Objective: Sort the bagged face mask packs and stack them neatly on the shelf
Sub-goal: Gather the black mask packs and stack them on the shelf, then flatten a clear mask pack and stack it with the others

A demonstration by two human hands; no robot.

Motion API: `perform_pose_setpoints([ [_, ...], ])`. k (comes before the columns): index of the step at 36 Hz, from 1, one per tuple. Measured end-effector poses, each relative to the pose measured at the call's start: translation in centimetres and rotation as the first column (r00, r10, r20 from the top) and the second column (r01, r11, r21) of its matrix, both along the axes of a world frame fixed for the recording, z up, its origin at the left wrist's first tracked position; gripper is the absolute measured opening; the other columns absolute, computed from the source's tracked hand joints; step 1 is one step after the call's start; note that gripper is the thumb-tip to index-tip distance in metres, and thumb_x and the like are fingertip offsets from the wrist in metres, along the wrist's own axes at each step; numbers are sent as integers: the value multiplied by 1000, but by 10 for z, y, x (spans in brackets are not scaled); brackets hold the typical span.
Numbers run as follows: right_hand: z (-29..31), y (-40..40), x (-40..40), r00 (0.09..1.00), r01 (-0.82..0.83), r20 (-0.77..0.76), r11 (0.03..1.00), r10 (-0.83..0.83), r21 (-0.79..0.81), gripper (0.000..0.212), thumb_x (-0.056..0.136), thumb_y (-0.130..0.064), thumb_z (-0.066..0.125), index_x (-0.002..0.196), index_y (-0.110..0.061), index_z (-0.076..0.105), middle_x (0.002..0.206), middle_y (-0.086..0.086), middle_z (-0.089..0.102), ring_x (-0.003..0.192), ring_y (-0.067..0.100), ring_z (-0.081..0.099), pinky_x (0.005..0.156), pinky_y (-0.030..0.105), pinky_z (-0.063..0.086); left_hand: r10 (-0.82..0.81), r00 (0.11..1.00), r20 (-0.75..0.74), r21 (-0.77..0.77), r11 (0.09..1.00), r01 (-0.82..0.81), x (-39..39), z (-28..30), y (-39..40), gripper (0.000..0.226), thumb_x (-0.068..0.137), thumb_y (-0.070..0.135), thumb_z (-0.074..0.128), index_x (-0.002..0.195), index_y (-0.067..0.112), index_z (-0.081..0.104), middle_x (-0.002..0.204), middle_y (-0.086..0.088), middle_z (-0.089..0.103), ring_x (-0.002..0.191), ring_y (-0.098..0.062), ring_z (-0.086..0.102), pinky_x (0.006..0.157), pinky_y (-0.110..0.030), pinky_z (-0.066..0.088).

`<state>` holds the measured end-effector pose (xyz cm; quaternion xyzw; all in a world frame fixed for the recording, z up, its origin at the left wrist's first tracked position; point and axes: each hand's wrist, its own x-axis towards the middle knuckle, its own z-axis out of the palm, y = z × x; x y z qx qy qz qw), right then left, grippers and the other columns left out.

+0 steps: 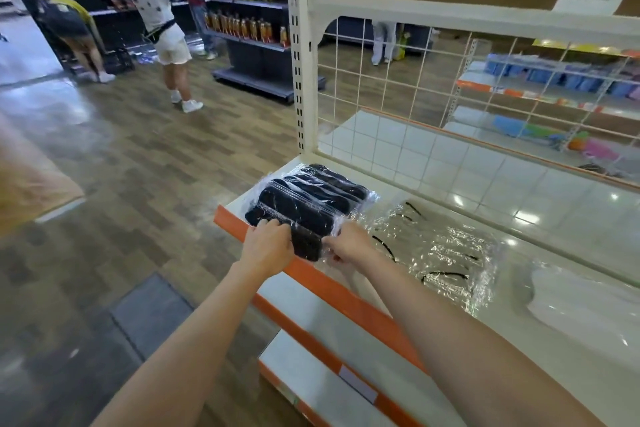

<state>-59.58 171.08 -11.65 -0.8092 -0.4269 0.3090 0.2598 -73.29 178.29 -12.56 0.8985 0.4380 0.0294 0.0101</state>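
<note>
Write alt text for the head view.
Both hands, left hand and right hand, grip the near edge of a stack of bagged black masks at the left end of a white shelf; bagged white masks lie beside it.

Single head view, worn at head height, wide-angle, edges bowed. Faces forward and down along both forearms. Shelf [519, 218] near, beyond and right of fingers [277, 224]; wire grid back panel [415, 87] past them. Store aisle stretches far left of fingers. No second view.
</note>
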Motion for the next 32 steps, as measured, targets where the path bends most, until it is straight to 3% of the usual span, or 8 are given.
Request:
perform_pose_setpoints([
  [2, 5, -8, 9, 999, 6, 44, 999, -8, 46, 21, 90, -18, 57, 74, -13, 43, 72, 3, 51, 65, 16, 50, 53, 25, 35, -26, 999, 29, 2, 1000, 26, 5, 5, -5, 18, 90, 16, 39, 84, 14, 56, 91, -2, 53, 93, -25, 51, 73, -32, 38],
  [4, 10, -17, 21, 993, -16, 115, 997, 7, 78, 11, 92, -19, 53, 85, -12, 48, 71, -3, 44, 65, 13, 43, 49, 21, 26, -71, 996, 47, 7, 997, 71, 15, 10, -12, 17, 90, 15, 39, 80, 13, 53, 86, -2, 49, 91, -25, 51, 71, -32, 37],
  [8, 25, -45, 49, 938, -104, 337, 992, 77, 65, 22, 91, -11, 46, 112, -6, 51, 102, 11, 58, 83, 21, 51, 61, 27, 36, -197, 980, 8, 57, 979, 196, 49, 28, -34, 22, 91, 18, 40, 92, 12, 60, 96, -4, 55, 99, -24, 50, 85, -35, 42],
  [11, 32, -74, 73, 879, -116, 466, 993, 100, 6, 30, 90, -10, 49, 120, -7, 49, 117, 12, 56, 98, 25, 55, 69, 29, 43, -280, 959, -39, 79, 956, 282, 81, 43, -58, 26, 92, 20, 40, 107, 12, 60, 111, -7, 56, 111, -26, 48, 98, -40, 39],
  [13, 35, -102, 90, 853, -114, 507, 993, 120, -44, 42, 87, -13, 54, 128, -9, 44, 126, 10, 52, 114, 29, 52, 84, 34, 45, -329, 941, -79, 99, 937, 336, 104, 51, -78, 29, 93, 22, 38, 112, 13, 59, 116, -7, 55, 114, -26, 48, 100, -40, 38],
  [19, 39, -220, 143, 789, 23, 613, 994, 48, -106, 39, 91, -14, 48, 129, -8, 43, 131, 13, 44, 124, 30, 42, 96, 39, 39, -478, 844, -243, 105, 852, 513, 178, 61, -173, 34, 93, 27, 40, 117, 13, 58, 122, -11, 57, 116, -30, 50, 94, -39, 39],
  [23, 46, -321, 181, 733, 127, 679, 977, 24, -171, 41, 91, -13, 46, 131, -8, 41, 134, 12, 42, 125, 28, 39, 97, 37, 37, -611, 750, -254, 22, 772, 636, 227, 61, -250, 36, 94, 31, 42, 124, 15, 53, 129, -12, 50, 120, -31, 45, 96, -38, 36],
  [32, 34, -567, 222, 735, 444, 651, 860, -188, -253, 38, 93, -15, 47, 130, -9, 44, 134, 11, 41, 124, 29, 39, 99, 40, 37, -822, 488, -294, -26, 518, 855, 313, 54, -452, 37, 95, 34, 42, 127, 16, 51, 129, -9, 49, 119, -27, 44, 97, -36, 33],
])
